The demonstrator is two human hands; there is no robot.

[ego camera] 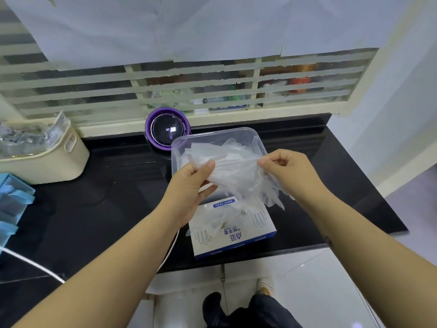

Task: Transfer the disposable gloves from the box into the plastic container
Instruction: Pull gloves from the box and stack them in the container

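Moderately bright, even, cool-toned. Weak, soft-edged shadows and faint striped reflections on glossy black stone countertop (106, 204). Small glare spots on purple round dome gadget (167, 131) and glossy white floor tiles (314, 275). Heavy wide-angle bending toward edges; mildly soft overall.

On the counter (106, 209), the glove box (236, 235) sits at the near edge, right of centre, and the plastic container (257, 138) lies just behind it, with loose gloves (227, 147) in it. Above the gap between them, the left hand (189, 185) and right hand (288, 171) pinch a bunch of gloves (238, 181) from either side. A round dish (168, 131) stands behind the container's far left corner. Far left is a basket (59, 162) holding packets (21, 140), with a tray (11, 197) nearer and a cable (30, 263) nearest. A slatted window (165, 91) runs along the far side.
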